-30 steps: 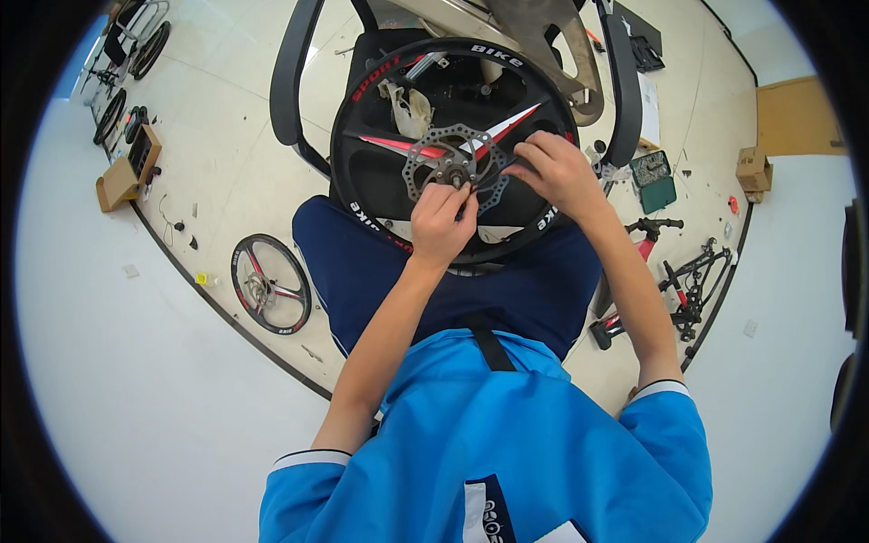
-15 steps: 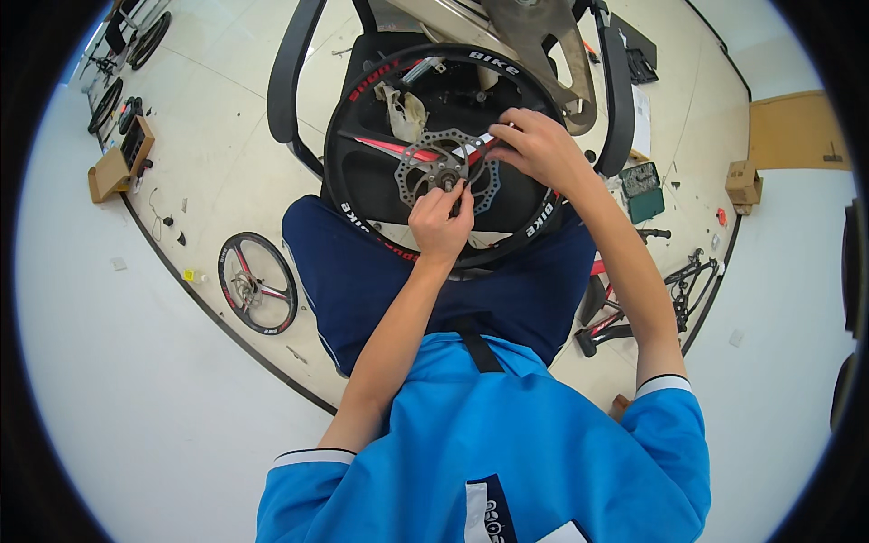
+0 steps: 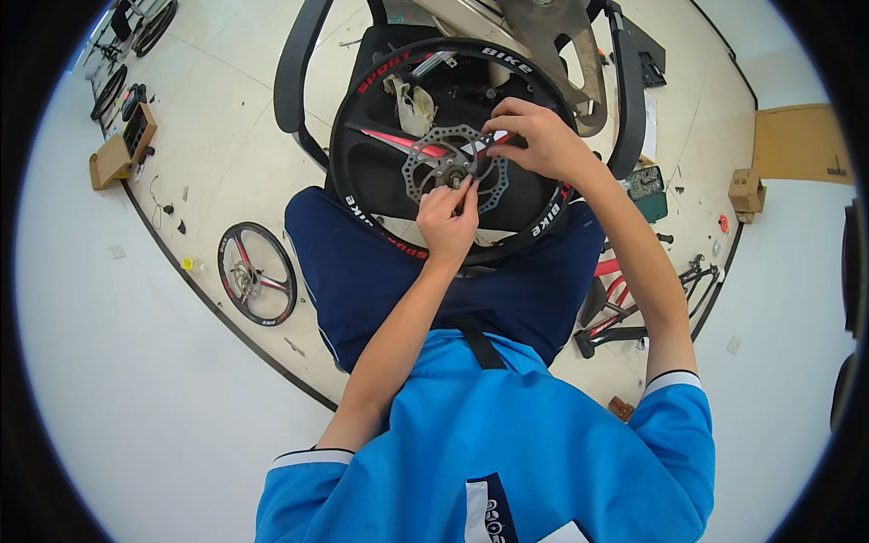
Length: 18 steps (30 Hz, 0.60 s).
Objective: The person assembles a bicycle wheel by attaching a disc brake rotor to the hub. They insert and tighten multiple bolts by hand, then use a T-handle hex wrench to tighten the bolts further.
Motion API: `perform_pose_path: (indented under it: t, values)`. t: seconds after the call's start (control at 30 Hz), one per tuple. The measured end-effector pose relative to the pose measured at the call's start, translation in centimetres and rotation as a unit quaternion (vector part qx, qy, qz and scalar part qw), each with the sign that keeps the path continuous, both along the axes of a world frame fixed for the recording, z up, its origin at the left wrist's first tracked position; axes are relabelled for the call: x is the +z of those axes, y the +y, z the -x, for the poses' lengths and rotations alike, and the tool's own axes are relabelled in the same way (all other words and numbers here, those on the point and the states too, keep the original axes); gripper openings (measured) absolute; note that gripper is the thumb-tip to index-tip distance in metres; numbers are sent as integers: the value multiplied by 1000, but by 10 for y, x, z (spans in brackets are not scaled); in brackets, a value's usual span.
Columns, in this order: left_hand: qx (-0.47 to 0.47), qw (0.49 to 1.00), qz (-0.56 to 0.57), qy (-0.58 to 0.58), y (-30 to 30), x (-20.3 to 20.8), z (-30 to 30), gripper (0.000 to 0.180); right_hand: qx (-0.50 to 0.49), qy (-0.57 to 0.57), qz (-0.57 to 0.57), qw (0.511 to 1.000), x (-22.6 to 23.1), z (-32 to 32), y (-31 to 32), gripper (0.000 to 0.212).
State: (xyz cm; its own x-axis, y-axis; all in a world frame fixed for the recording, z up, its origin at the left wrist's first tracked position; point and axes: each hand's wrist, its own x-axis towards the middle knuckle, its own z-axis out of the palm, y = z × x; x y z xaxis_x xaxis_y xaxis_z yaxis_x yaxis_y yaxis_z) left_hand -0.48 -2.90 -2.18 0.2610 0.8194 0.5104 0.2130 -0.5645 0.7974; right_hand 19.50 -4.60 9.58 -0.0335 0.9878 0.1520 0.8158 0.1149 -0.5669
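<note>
A black bicycle wheel with red and white spokes lies flat over a black office chair seat and my lap. At its centre sits a perforated metal brake disc around the hub. My left hand has its thumb and index finger closed right by the hub; whatever is between the fingertips is hidden. My right hand is over the right side of the disc, fingers curled in a pinch beside a spoke. Anything in that pinch is too small to make out.
Beyond the wheel are a crumpled pale plastic bag and a large metal bike frame part. Chair armrests flank the wheel. A second wheel stands at left, a red-black frame at right, with cardboard boxes beyond.
The view has shifted a little, so the wheel sits slightly further right. Both hands keep nearly the same places on the wheel, fingers still closed.
</note>
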Motion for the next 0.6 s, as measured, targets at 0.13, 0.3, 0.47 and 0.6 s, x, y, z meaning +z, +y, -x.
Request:
perform_pose_path:
  t: [0.13, 0.3, 0.47, 0.6]
  values:
    - [10, 1000, -21, 17, -1, -2, -2, 11, -5, 1, 4, 1000, 0, -1, -4, 30]
    - [15, 998, -53, 21, 2, -4, -4, 9, -5, 16, -2, 1000, -1, 1, -4, 30]
    - [5, 995, -102, 23, 7, -9, -5, 8, -3, 81, 53, 995, 1, 1, 6, 27]
    - [13, 992, -111, 53, 6, -9, -4, 10, -16, 171, 75, 982, -12, 13, 30, 25]
